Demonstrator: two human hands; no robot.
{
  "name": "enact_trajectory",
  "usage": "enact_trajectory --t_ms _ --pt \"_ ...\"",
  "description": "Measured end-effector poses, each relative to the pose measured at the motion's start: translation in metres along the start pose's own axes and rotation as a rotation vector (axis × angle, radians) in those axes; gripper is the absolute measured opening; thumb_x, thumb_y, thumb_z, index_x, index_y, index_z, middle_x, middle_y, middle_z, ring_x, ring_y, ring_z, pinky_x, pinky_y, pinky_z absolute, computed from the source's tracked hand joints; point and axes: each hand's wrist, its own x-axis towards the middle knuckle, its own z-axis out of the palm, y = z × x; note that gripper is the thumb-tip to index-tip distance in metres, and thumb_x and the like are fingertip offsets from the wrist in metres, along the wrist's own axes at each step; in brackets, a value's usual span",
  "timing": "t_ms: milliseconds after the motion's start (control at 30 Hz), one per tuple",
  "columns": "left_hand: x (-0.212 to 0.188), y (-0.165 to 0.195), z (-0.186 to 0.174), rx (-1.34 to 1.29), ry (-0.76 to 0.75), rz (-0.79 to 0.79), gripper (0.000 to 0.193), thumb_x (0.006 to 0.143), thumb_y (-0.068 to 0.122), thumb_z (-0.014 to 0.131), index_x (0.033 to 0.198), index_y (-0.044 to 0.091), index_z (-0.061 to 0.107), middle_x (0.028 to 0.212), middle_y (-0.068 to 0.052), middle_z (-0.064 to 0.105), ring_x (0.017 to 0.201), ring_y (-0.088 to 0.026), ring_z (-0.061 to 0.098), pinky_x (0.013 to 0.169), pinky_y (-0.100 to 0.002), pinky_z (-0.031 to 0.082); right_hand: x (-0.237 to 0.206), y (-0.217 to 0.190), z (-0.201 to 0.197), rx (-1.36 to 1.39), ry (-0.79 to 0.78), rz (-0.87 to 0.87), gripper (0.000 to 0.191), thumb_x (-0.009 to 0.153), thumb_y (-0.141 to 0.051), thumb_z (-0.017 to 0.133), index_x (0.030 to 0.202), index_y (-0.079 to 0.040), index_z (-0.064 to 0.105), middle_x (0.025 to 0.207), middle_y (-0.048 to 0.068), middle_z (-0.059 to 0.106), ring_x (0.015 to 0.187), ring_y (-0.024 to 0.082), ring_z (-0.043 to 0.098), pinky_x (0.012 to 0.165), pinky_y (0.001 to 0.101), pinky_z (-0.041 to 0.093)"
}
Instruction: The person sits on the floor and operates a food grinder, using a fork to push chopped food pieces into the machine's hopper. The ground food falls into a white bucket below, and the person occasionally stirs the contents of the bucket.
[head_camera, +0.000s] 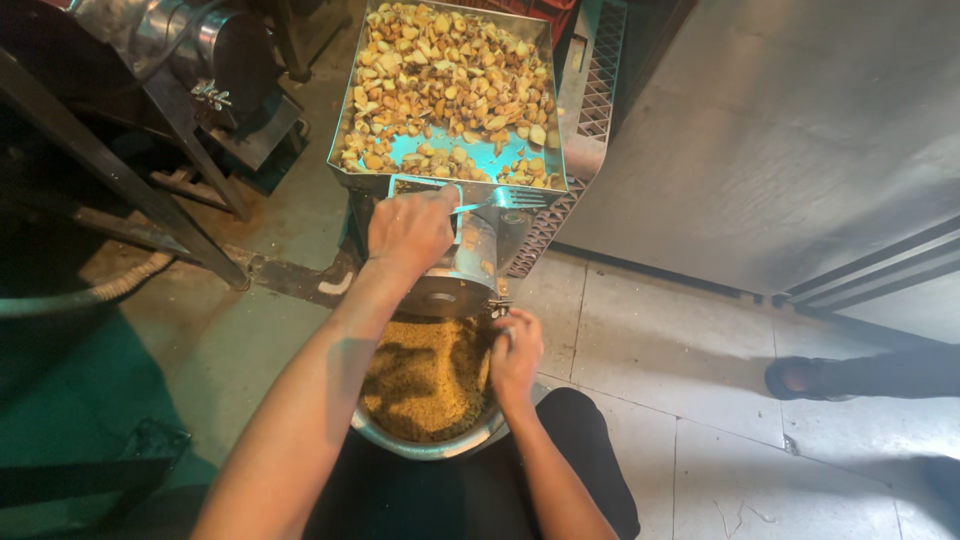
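Note:
A metal grinding machine (468, 262) stands in front of me, topped by a steel hopper tray (545, 100) full of chopped yellow-brown pieces (440, 70). My left hand (410, 230) rests at the tray's front lip above the feed opening, fingers curled there; whether it grips anything I cannot tell. My right hand (516, 350) is closed around a small part at the lower right of the machine's round outlet. Below the outlet a steel bowl (420, 447) holds ground yellow meal (425, 375).
A dark metal frame and a motor (215, 60) stand at the upper left, with a ribbed hose (90, 292) beside them. A steel cabinet (800, 130) fills the right. Another person's shoe (800, 377) rests on the tiled floor at the right.

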Motion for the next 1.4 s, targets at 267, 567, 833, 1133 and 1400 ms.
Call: enact_trajectory --t_ms 267,567,833,1133,1400 --pt "-0.001 0.001 -0.001 -0.005 0.015 -0.001 0.016 0.092 0.015 0.056 0.100 0.016 0.070 0.078 -0.013 0.074 0.071 -0.035 0.072 0.060 -0.049 0.055 0.003 0.010 0.019 1.045 0.063 1.000 0.023 0.100 -0.024 0.058 0.116 -0.007 0.060 0.115 0.012 0.068 0.108 0.028 0.063 0.093 0.0401 0.046" --pt "0.000 0.001 0.000 0.002 -0.001 -0.023 0.017 0.091 0.016 0.055 0.101 0.017 0.070 0.079 -0.014 0.074 0.072 -0.037 0.072 0.062 -0.051 0.055 -0.017 0.038 0.013 0.500 0.197 -0.018 0.005 0.109 -0.007 0.060 0.106 -0.010 0.062 0.115 0.007 0.072 0.111 0.023 0.067 0.101 0.0363 0.051" --pt "0.000 0.002 -0.002 -0.008 -0.030 -0.051 0.018 0.091 0.017 0.056 0.101 0.019 0.071 0.081 -0.013 0.075 0.073 -0.037 0.072 0.063 -0.052 0.055 0.018 0.058 0.033 1.619 -0.311 1.311 0.033 0.097 -0.041 0.053 0.105 -0.008 0.057 0.099 0.011 0.073 0.089 0.024 0.070 0.076 0.0385 0.056" --pt "0.001 0.001 -0.002 0.003 -0.015 -0.044 0.017 0.092 0.016 0.056 0.100 0.018 0.071 0.079 -0.013 0.074 0.072 -0.036 0.072 0.063 -0.051 0.055 0.041 0.033 -0.005 0.553 -0.069 0.304 0.038 0.091 -0.013 0.073 0.126 -0.008 0.059 0.102 0.017 0.067 0.097 0.031 0.065 0.090 0.0403 0.051" --pt "-0.001 -0.002 0.006 -0.022 0.052 -0.019 0.012 0.086 0.016 0.061 0.094 0.017 0.070 0.079 -0.011 0.074 0.073 -0.035 0.073 0.062 -0.049 0.055 0.032 -0.033 -0.024 -0.001 -0.026 -0.136 0.023 0.083 -0.011 0.076 0.104 -0.006 0.069 0.141 0.025 0.055 0.133 0.046 0.048 0.110 0.0530 0.034"
